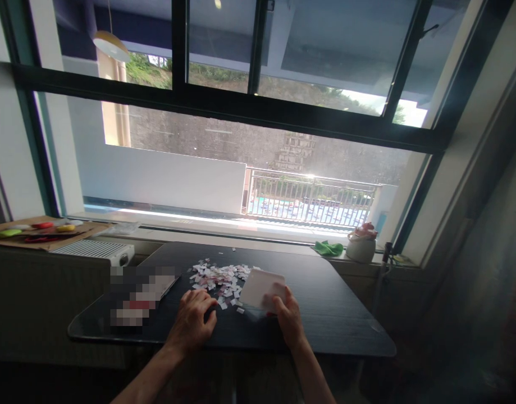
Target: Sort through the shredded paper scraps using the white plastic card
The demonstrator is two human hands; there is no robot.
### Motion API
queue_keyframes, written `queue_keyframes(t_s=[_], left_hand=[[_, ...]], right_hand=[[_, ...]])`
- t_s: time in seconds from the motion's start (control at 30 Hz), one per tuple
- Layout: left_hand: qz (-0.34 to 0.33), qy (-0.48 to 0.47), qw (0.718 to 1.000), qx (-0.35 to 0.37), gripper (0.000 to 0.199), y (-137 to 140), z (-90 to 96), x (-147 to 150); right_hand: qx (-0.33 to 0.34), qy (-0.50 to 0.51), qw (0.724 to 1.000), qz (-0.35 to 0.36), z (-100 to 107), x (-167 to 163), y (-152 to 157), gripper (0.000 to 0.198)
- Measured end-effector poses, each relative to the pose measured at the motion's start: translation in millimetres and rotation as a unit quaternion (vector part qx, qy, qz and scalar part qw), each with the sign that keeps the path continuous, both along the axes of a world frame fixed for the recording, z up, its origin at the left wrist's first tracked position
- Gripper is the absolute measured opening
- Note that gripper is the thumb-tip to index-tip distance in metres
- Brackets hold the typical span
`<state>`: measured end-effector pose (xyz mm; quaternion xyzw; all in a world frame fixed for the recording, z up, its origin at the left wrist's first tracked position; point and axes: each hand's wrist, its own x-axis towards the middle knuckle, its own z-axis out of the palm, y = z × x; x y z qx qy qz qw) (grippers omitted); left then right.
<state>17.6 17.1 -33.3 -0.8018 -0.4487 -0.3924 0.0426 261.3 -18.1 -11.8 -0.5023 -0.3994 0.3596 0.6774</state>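
A loose heap of small white paper pieces is spread over the middle of the dark table. Some of the pieces show reddish marks. At the heap's near left side is my left hand, its fingers curled down by the paper; anything under the fingertips is hidden. My right hand grips the near right corner of a white, rounded square tray-like piece, thumb on top. That piece is tilted and covers the right part of the heap. Something small and reddish shows beneath it near my fingers.
A flat item, blurred out by pixels, lies on the table's left. Behind it are a white heater and cardboard with coloured round things. A green cloth and a white pot stand on the windowsill at right.
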Motion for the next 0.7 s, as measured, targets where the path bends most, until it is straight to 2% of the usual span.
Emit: queue_keyframes(t_s=[0.37,0.53,0.7], left_hand=[[-0.004,0.0,1.0,-0.012,0.019,-2.6,3.2,-0.3],[-0.004,-0.003,1.0,-0.003,0.019,-1.0,2.1,0.0],[-0.003,-0.004,1.0,0.005,0.018,0.6,0.6,0.3]], right_hand=[[0.006,-0.008,1.0,0.002,-4.6,1.9,2.6,0.042],[0.002,-0.001,1.0,0.024,-4.5,3.5,3.0,0.04],[0.0,-0.019,1.0,0.014,-6.4,4.4,3.7,0.04]])
